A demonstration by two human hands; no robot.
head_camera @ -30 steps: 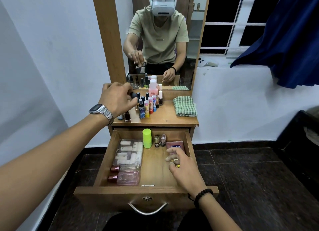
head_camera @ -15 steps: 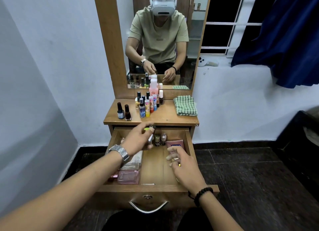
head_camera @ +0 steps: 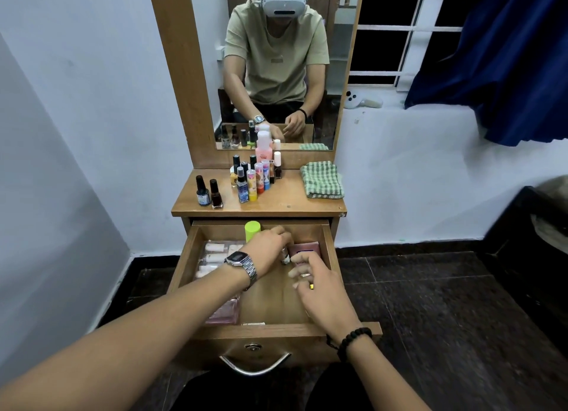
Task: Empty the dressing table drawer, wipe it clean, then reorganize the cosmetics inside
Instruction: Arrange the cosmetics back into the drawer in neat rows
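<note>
Reorganizing is partway — bottles [head_camera: 249, 177] wait on the table [head_camera: 285, 200] at twelve o'clock, left hand [head_camera: 268, 248] pinching a small bottle [head_camera: 285, 257] into the drawer [head_camera: 261, 300].

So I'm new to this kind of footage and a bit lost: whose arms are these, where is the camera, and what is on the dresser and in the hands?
There is no machine here. A person wears a camera on the head, so you look down along their own arms; the mirror shows them seated with the headset on. The left hand, with the watch, reaches into the open drawer and closes on a small bottle. The right hand, with the bead bracelet, rests by a pink packet; it seems to hold nothing. In the drawer also lie a green-capped tube and a clear pouch. On the tabletop stand nail polish bottles and a folded green cloth.
</note>
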